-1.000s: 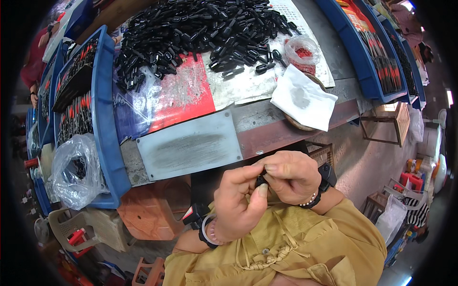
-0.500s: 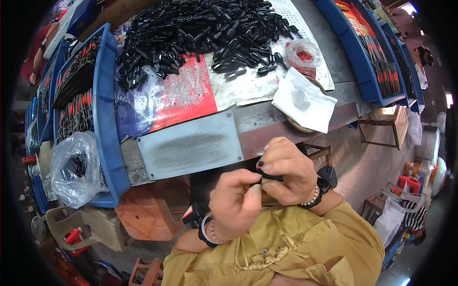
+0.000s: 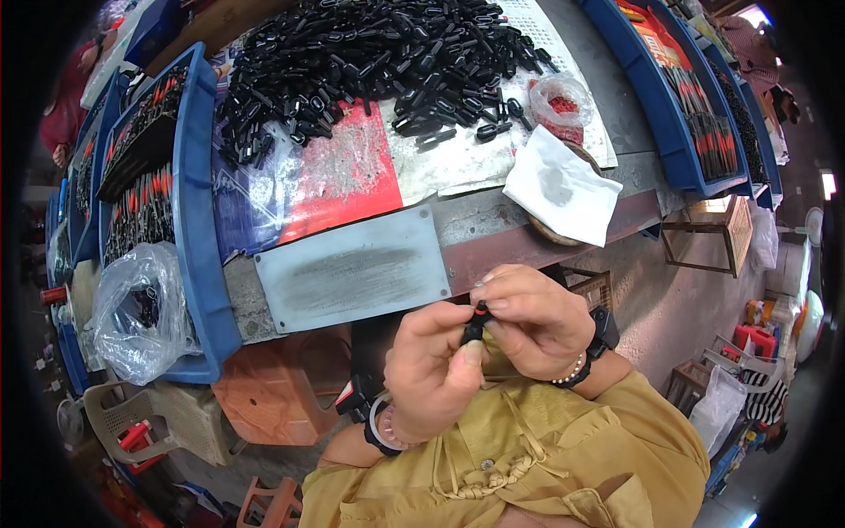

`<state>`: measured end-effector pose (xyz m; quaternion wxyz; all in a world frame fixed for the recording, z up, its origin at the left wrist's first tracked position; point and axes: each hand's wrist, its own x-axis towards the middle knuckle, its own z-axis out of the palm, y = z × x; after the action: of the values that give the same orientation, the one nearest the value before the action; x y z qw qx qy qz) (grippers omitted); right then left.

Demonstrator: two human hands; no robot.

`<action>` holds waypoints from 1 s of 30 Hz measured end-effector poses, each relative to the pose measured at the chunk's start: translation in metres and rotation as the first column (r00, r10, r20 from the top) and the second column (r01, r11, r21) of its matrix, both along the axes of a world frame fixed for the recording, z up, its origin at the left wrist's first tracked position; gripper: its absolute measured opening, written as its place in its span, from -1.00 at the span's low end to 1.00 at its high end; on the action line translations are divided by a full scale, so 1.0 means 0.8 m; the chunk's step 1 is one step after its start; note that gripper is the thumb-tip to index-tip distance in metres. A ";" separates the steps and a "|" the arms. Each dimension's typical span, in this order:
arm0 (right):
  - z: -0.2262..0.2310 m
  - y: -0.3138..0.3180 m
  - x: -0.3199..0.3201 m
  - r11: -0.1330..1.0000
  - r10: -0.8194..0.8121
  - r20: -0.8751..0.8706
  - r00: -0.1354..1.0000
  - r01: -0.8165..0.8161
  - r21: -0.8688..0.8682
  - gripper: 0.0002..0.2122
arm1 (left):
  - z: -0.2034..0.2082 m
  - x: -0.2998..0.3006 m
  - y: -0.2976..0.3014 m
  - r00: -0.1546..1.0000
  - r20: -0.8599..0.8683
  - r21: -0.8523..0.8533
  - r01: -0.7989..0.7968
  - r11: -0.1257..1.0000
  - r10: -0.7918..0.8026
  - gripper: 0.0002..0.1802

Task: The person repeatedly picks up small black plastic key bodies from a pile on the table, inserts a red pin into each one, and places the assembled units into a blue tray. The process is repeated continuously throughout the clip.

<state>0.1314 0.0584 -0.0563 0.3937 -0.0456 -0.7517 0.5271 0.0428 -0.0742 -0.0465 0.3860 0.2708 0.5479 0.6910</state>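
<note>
Close to my body, below the table's front edge, both hands meet around a small black plastic part [image 3: 474, 327] with a red ring near its upper end. My left hand [image 3: 433, 365] pinches its lower portion between thumb and fingers. The fingertips of my right hand [image 3: 544, 321] close on the upper end by the ring. Much of the part is covered by my fingers. On the table lies a big heap of black plastic parts [image 3: 378, 70]. To the heap's right, small red pieces [image 3: 562, 104] sit in a clear plastic bag.
A pale blue-grey plate [image 3: 352, 268] with a dark smudge lies at the table edge. Beside it, a white cloth [image 3: 563, 187] covers part of a round basket. Blue bins [image 3: 195, 220] of black and orange-red pieces flank the table. An orange stool [image 3: 268, 387] stands below left.
The black part has turned more upright and more of it shows, with its red ring facing up. My right hand has dropped slightly toward me; the left has barely shifted.
</note>
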 end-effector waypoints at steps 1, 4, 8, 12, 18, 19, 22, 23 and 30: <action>0.000 -0.003 0.000 1.000 -0.004 -0.013 1.000 0.003 -0.019 -0.70 | 0.000 0.000 0.000 1.000 0.020 0.016 0.008 1.000 -0.008 -0.64; 0.001 -0.009 0.000 0.998 -0.008 -0.039 0.999 0.006 -0.057 -0.69 | 0.002 -0.001 0.001 0.999 0.042 0.058 0.018 0.998 -0.021 -0.62; 0.004 -0.010 0.001 0.995 -0.007 -0.039 0.999 0.003 -0.102 -0.69 | 0.005 -0.002 0.000 0.999 0.011 0.078 0.039 0.996 -0.040 -0.62; 0.004 -0.005 0.001 0.998 -0.003 -0.034 0.999 0.001 -0.065 -0.71 | 0.004 -0.003 0.004 0.999 -0.031 0.075 0.045 0.996 -0.042 -0.61; 0.002 -0.001 -0.001 0.997 0.052 -0.066 0.996 -0.055 -0.057 -0.77 | 0.005 0.002 0.002 0.991 0.131 0.067 -0.029 0.997 0.020 -0.63; 0.002 0.000 -0.001 0.996 0.062 -0.069 0.996 -0.066 -0.062 -0.77 | 0.005 0.002 0.001 0.988 0.153 0.060 -0.015 0.998 0.006 -0.64; 0.002 0.004 0.001 0.993 0.095 -0.062 0.994 -0.099 -0.064 -0.80 | 0.006 -0.001 0.001 0.975 0.220 0.054 0.013 0.998 -0.024 -0.66; 0.003 0.005 0.002 0.992 0.107 -0.048 0.993 -0.109 -0.057 -0.82 | 0.006 -0.002 0.002 0.969 0.244 0.064 0.015 0.998 -0.030 -0.66; -0.002 -0.014 0.000 0.737 0.074 -0.137 0.988 -0.146 -0.659 -0.89 | 0.011 0.000 0.013 0.935 0.347 -0.012 -0.074 0.997 0.074 -0.69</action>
<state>0.1311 0.0473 -0.0579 0.3572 -0.1121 -0.4938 0.7848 0.0426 -0.0642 -0.0378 0.4502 0.1240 0.4806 0.7423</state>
